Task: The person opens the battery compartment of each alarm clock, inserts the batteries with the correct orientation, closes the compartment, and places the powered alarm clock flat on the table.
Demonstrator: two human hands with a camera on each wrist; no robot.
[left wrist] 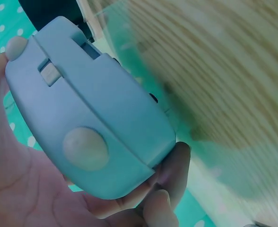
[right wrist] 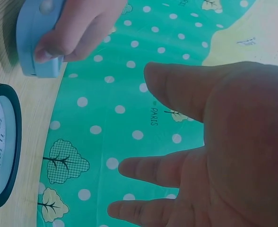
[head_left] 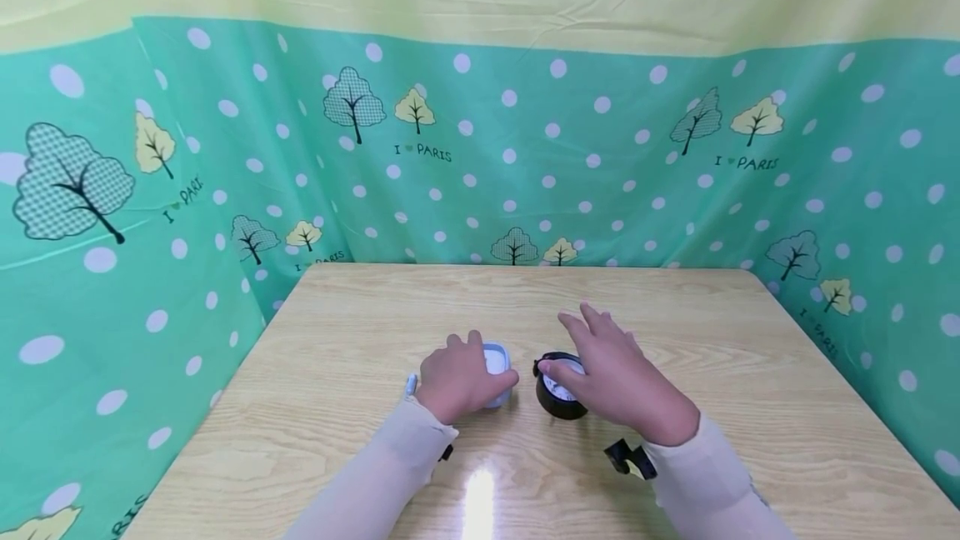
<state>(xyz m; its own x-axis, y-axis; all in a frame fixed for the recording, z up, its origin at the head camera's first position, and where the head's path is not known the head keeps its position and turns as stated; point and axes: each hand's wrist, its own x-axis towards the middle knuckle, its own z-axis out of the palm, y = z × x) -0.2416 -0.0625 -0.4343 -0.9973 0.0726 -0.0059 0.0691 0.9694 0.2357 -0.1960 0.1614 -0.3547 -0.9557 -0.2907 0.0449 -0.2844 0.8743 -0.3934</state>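
Observation:
My left hand (head_left: 461, 377) grips a light-blue clock (head_left: 497, 358) with rounded corners and a pale face, its thumb along the near side. In the left wrist view, the light-blue casing (left wrist: 96, 109) shows round pale knobs and a small switch, with fingers and thumb at its ends. Just right of it, a round black clock (head_left: 558, 409) lies face up on the wooden table (head_left: 360, 307). Over that clock is my right hand (head_left: 618, 377), fingers spread and straight, partly hiding its face. The right wrist view has the black clock's rim (right wrist: 16, 142) apart from the extended fingers.
A green dotted curtain (head_left: 510, 123) with printed trees hangs behind the table and down both sides. Black clip-like pieces (head_left: 630, 458) sit at the right sleeve cuff. Light glares off the table's near part.

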